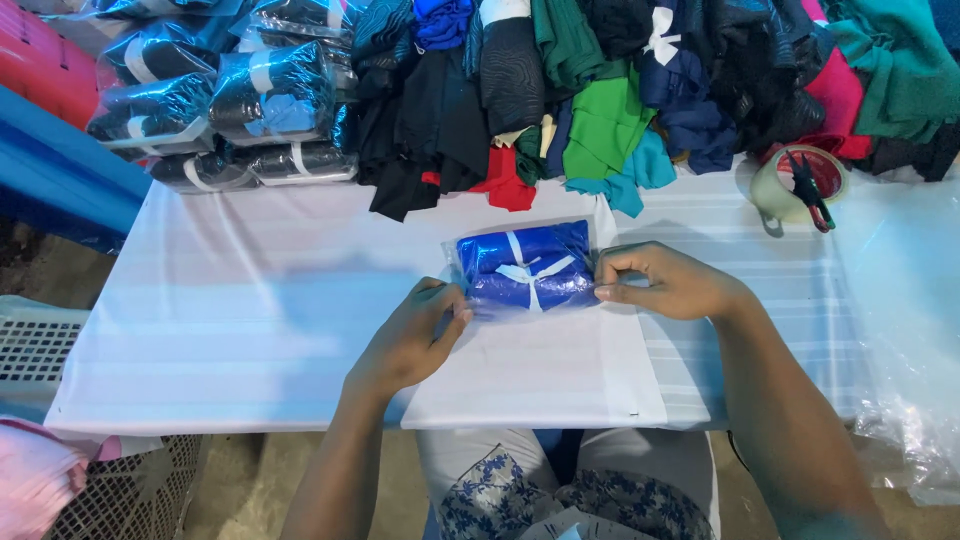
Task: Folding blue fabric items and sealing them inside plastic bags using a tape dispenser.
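at mid tabletop point(250, 300), a blue cloth in a clear bag point(527, 267) lies flat. left hand point(410, 335) pinches its left edge, right hand point(665, 282) pinches the right edge, fingers closed on plastic. risk: the slick film slips or tears under uneven pull; cloth pile point(600, 90) sits close behind.

heaped garments point(620, 90), wrapped bundles point(240, 100), tape roll point(800, 185)

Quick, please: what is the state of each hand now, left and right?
Left hand: closed, pinching the left edge of the clear bag with the blue folded garment.
Right hand: closed, pinching the bag's right edge.
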